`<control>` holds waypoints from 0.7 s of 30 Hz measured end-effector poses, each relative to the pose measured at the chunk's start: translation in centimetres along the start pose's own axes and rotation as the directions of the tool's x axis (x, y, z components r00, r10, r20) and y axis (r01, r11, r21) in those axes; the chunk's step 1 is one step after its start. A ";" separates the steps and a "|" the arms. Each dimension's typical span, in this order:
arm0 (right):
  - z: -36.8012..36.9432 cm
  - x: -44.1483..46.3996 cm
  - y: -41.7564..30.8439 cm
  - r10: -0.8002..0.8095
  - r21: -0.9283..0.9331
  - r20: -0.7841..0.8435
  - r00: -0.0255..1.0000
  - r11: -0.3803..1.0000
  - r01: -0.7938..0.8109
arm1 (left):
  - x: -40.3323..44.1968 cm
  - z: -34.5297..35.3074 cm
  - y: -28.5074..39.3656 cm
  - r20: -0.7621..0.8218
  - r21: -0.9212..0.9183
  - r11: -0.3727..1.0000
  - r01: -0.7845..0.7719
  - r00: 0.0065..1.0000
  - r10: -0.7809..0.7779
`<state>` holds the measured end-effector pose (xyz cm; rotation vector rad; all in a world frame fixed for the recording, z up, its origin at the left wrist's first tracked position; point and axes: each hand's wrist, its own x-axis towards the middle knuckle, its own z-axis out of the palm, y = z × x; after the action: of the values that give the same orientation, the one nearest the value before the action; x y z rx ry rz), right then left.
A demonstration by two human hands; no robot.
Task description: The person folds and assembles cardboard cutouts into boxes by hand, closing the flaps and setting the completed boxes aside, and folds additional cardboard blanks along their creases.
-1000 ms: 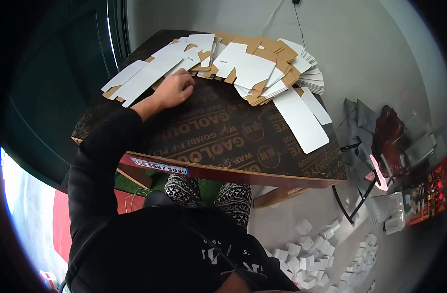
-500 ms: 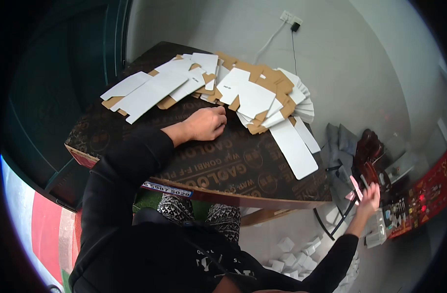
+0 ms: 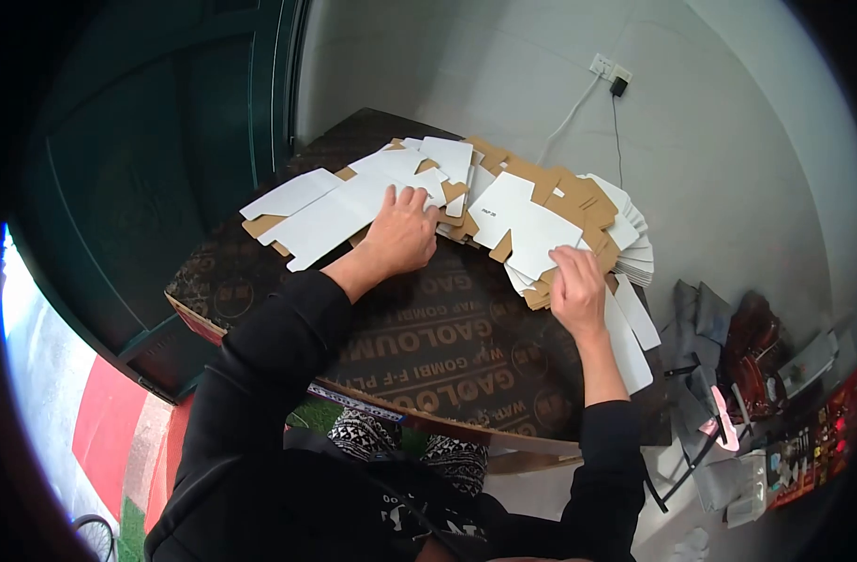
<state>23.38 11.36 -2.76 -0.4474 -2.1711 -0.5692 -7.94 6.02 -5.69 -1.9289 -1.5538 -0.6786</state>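
Note:
Flat white-and-brown cardboard blanks lie fanned across the dark printed tabletop (image 3: 419, 309). My left hand (image 3: 403, 231) rests with bent fingers at the lower edge of the left group of blanks (image 3: 330, 211); whether it grips one is unclear. At the right pile, my right hand (image 3: 578, 286) has its thumb and fingertips closed on the lower right corner of the top white blank (image 3: 522, 225). A long white flap (image 3: 625, 347) sticks out below the pile, partly behind my right wrist.
A green door (image 3: 166, 187) stands at the left. On the wall is a socket (image 3: 611, 70) with a black plug and cords. Grey cushions (image 3: 700, 314), a dark red carved chair (image 3: 752, 347) and a clear plastic container (image 3: 749, 487) are at the right.
My right hand has come from the far right, beyond the table, to the right pile. My left hand has moved from the bare tabletop up to the left blanks. The view has shifted.

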 end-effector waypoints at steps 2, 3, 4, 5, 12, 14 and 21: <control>1.6 -1.7 0.5 0.048 0.079 -0.018 0.999 0.996 -0.046 | 0.0 -0.1 -0.6 0.059 0.121 0.990 0.071 0.995 -0.078; 1.8 -2.1 0.4 0.069 0.092 -0.027 0.997 0.994 -0.066 | -0.1 -0.1 -1.1 0.103 0.168 0.980 0.109 0.986 -0.128; 1.7 -2.4 0.4 0.091 0.117 -0.021 0.996 0.989 -0.088 | -0.2 0.0 -1.6 0.146 0.217 0.966 0.142 0.974 -0.176; 1.5 -2.6 0.4 0.113 0.140 -0.018 0.993 0.984 -0.109 | -0.2 -0.4 -2.1 0.163 0.230 0.966 0.119 0.974 -0.158; 0.6 -2.6 0.2 0.167 0.248 -0.063 0.984 0.958 -0.147 | 0.5 -0.8 -4.0 0.427 0.151 0.949 0.277 0.848 -0.315; 0.3 -2.5 0.3 0.175 0.256 -0.050 0.983 0.954 -0.157 | 0.6 -0.3 -4.4 0.459 0.141 0.931 0.337 0.811 -0.363; 0.3 -2.6 -0.2 0.163 0.299 -0.013 0.987 0.942 -0.151 | 0.0 0.0 -5.0 0.511 0.211 0.805 0.554 0.640 -0.574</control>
<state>24.63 11.05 -5.11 -0.4361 -2.1163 -0.1564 -12.83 6.86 -5.16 -1.6717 -2.5882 -0.3101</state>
